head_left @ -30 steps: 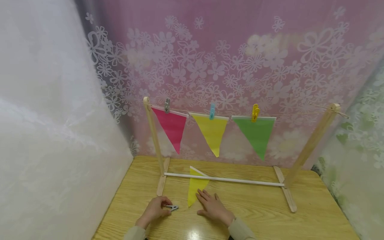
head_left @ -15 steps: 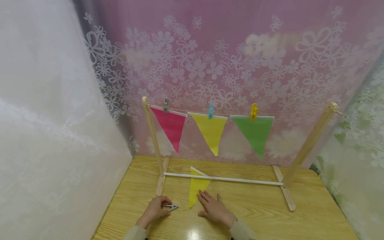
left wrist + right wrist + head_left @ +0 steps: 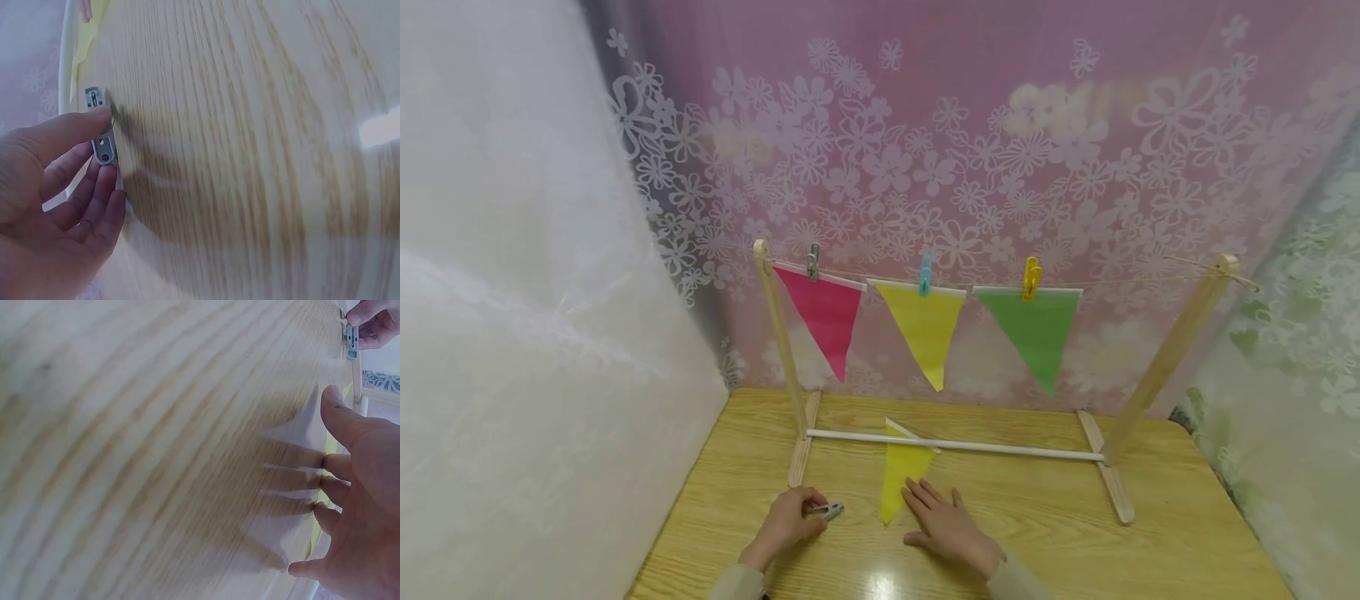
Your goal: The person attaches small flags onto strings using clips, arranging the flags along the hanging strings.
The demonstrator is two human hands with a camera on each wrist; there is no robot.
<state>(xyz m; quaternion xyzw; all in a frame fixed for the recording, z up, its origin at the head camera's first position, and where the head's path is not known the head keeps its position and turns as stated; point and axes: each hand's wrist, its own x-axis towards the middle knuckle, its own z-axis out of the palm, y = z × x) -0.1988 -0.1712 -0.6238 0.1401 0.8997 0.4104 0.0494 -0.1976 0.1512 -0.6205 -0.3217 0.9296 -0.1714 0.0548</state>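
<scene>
My left hand (image 3: 788, 521) pinches a grey clothespin (image 3: 830, 509) between thumb and fingers, just above the table, left of the loose flag. In the left wrist view the thumb presses the flat side of the clothespin (image 3: 104, 149). A yellow triangular flag (image 3: 898, 479) with a white top edge lies on the table, its upper part beneath the white bar (image 3: 1000, 448). My right hand (image 3: 946, 527) lies spread with its fingertips at the flag's right edge. From the right wrist view, the straight fingers of the right hand (image 3: 369, 487) reach down to the flag and tabletop.
Wooden posts (image 3: 781, 350) at left and right (image 3: 1172, 358) carry a string. Red (image 3: 827, 317), yellow (image 3: 928, 325) and green (image 3: 1037, 329) flags hang from it by grey (image 3: 812, 262), blue (image 3: 925, 275) and yellow (image 3: 1031, 279) clothespins. A floral curtain hangs behind the wooden table (image 3: 1030, 533).
The loose yellow flag has slid slightly right along with my right hand. In my left hand the grey clothespin has turned, now showing its flatter side.
</scene>
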